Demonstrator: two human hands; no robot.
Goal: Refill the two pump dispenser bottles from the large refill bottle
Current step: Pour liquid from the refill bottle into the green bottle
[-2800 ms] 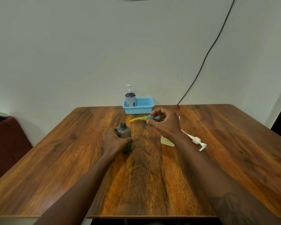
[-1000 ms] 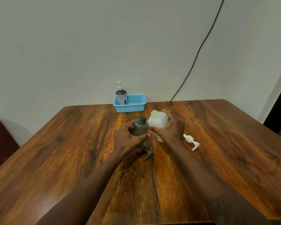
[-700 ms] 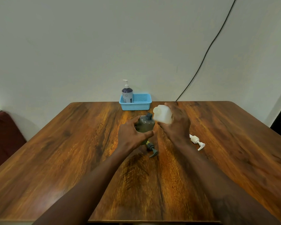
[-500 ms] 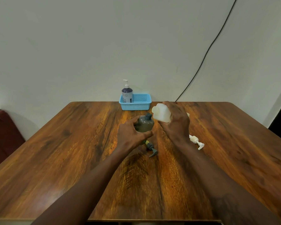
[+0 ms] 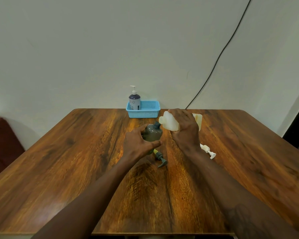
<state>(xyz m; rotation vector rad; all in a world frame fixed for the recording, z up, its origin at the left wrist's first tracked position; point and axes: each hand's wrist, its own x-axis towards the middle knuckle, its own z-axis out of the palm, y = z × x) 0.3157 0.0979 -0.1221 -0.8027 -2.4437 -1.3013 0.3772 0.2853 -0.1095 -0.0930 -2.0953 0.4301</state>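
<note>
Wooden table [image 5: 76, 169] against pale wall [image 5: 93, 49], black cable [image 5: 219, 56]

Soft even indoor light, fairly dim. Faint sheen on worktop [image 5: 76, 152] near left. Wide-angle bowing at edges. Near forearms slightly blurred.

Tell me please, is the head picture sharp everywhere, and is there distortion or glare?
Head view: the grey bottle, the white refill bottle and the blue basket at the centre are fairly sharp; both forearms near the bottom edge look soft; the wide lens bends the table edges outward; lighting is even and dim, with only a mild sheen on the wood, no harsh glare.
</note>
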